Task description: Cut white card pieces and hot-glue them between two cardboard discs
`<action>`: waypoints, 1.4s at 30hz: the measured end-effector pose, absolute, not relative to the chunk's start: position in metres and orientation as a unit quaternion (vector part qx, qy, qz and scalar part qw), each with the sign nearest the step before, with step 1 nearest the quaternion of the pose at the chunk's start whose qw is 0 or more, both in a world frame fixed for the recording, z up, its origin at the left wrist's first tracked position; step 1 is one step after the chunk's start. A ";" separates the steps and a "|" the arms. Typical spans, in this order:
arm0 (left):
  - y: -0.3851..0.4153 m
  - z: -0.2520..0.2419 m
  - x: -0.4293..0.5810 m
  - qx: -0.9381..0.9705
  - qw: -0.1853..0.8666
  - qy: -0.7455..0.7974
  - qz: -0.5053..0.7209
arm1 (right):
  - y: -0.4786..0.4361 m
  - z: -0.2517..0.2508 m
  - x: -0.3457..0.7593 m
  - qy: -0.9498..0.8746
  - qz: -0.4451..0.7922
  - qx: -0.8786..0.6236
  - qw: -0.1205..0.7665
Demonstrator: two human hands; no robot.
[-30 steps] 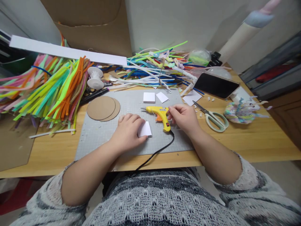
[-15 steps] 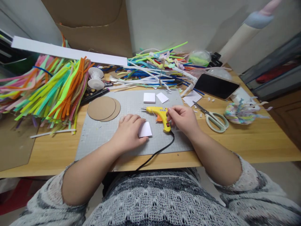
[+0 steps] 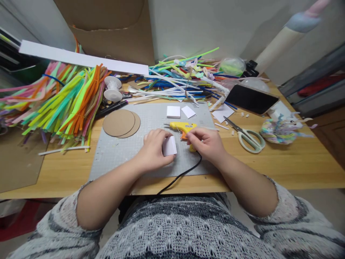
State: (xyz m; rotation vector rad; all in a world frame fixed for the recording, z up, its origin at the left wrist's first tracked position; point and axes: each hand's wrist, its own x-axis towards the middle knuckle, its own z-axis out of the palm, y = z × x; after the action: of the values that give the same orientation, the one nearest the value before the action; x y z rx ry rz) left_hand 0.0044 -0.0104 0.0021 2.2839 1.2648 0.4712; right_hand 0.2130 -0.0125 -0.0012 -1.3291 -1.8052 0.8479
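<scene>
I am watching two hands over one grey mat (image 3: 121,160). The left hand (image 3: 155,149) is pinching one white piece (image 3: 169,145) between thumb and fingers, toward the mat's near edge. The right hand (image 3: 208,144) is curling its fingers before one yellow glue gun (image 3: 182,126); whether they are pinching something, I cannot tell. Two cardboard discs (image 3: 118,123) are overlapping near the far left corner.

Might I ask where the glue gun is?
In the head view, the glue gun lies on the grey mat, beyond and right of the white piece in the left hand, partly behind the right hand.
</scene>
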 end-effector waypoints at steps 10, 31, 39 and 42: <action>-0.006 0.001 -0.012 0.792 0.394 0.418 0.205 | -0.029 0.003 0.198 -0.807 0.280 -0.464 0.237; -0.005 0.002 -0.011 0.717 0.513 0.424 0.209 | -0.027 0.016 0.187 -0.794 0.301 -0.513 0.127; -0.005 0.007 -0.012 0.719 0.510 0.434 0.185 | -0.028 0.013 0.187 -0.772 0.372 -0.490 0.159; -0.006 0.006 -0.012 0.719 0.505 0.444 0.174 | -0.028 0.012 0.188 -0.759 0.394 -0.494 0.158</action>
State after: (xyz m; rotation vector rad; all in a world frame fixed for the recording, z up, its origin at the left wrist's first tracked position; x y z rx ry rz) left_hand -0.0124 -0.0061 0.0062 1.7359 1.0722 0.4207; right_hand 0.1876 -0.0277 0.0122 -1.4122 -2.1698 1.1273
